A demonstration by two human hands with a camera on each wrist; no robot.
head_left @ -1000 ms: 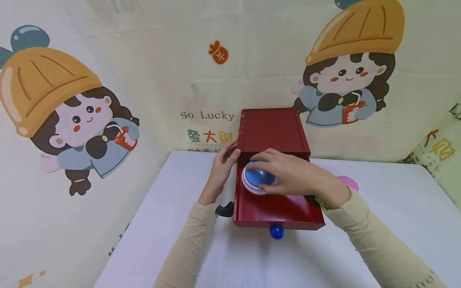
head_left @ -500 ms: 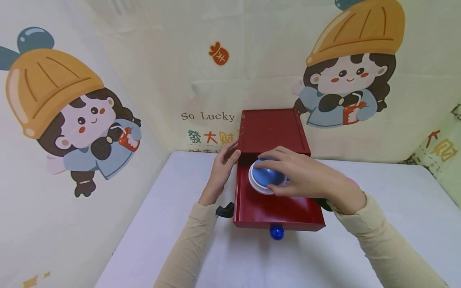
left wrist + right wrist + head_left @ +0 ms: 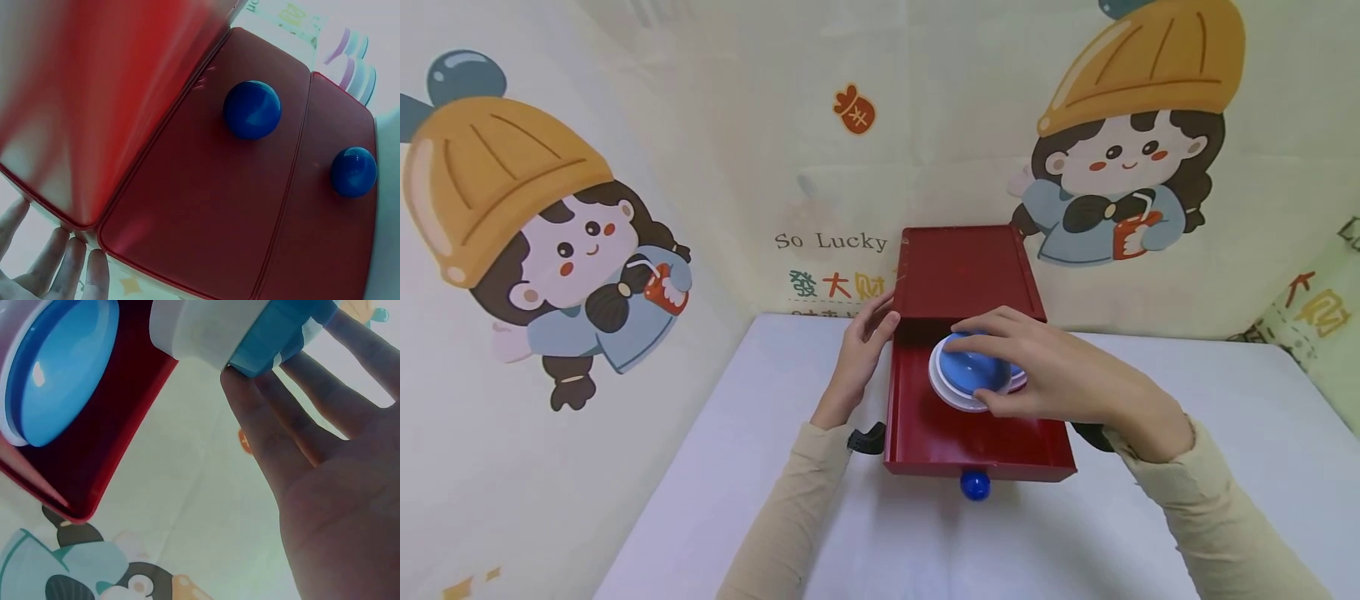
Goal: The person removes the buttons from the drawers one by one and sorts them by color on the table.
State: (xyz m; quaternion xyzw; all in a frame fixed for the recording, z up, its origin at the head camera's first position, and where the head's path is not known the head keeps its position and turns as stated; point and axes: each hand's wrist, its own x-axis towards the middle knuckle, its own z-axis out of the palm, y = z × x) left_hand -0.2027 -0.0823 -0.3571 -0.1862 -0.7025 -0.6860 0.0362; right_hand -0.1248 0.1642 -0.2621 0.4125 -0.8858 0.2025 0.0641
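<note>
In the head view my right hand (image 3: 1045, 367) grips a round blue-and-white container (image 3: 973, 371) over the pulled-out red drawer (image 3: 977, 442). Its fingers curl over the far side and the thumb lies on the near side; the right wrist view shows fingertips against the blue band of the container (image 3: 269, 337). A second blue-topped round container (image 3: 62, 372), with a white and pink rim, shows within the drawer there; in the head view it is mostly hidden behind the held one. My left hand (image 3: 865, 354) rests straight fingers against the left side of the red drawer chest (image 3: 966, 271).
A blue knob (image 3: 975, 485) sticks out of the open drawer's front. Lower drawer fronts with two blue knobs (image 3: 252, 110) show in the left wrist view, with pink, white and blue containers (image 3: 356, 78) beyond them. The chest stands on a white table (image 3: 820, 533) near the printed cloth.
My right hand has moved to the right across the drawer with the blue-and-white container. A pink-rimmed edge now shows behind it. My left hand stays on the chest.
</note>
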